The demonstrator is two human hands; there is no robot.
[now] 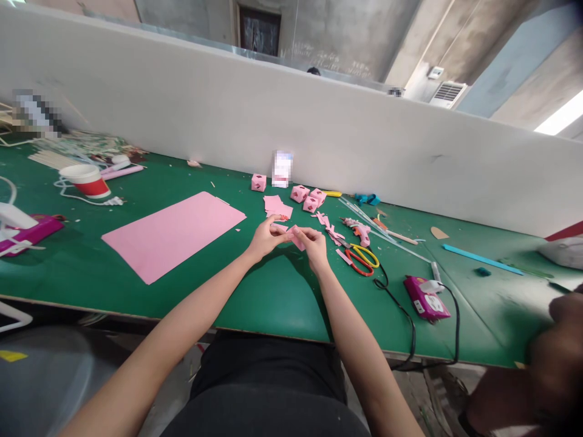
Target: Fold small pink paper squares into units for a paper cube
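Over the green table, my left hand (268, 237) and my right hand (312, 246) meet at a small pink paper piece (298, 241), both pinching it. Its exact shape is partly covered by my fingers. Just beyond my left hand lie several pink paper squares (277, 206). Farther back stand folded pink paper cubes (300, 193) with dark diamond-shaped openings, one of them (259, 182) apart to the left. Pink paper scraps (331, 229) lie right of my right hand, beside scissors (362, 260) with red and yellow handles.
A large pink sheet (175, 237) lies to the left, near a paper cup (86, 181). On the right are a pink glue gun (357, 232), clear sticks (387, 230) and a purple power box (427, 298) with a black cord. A phone (282, 169) leans against the white partition (204, 115). Another person's arm (560, 352) shows at right.
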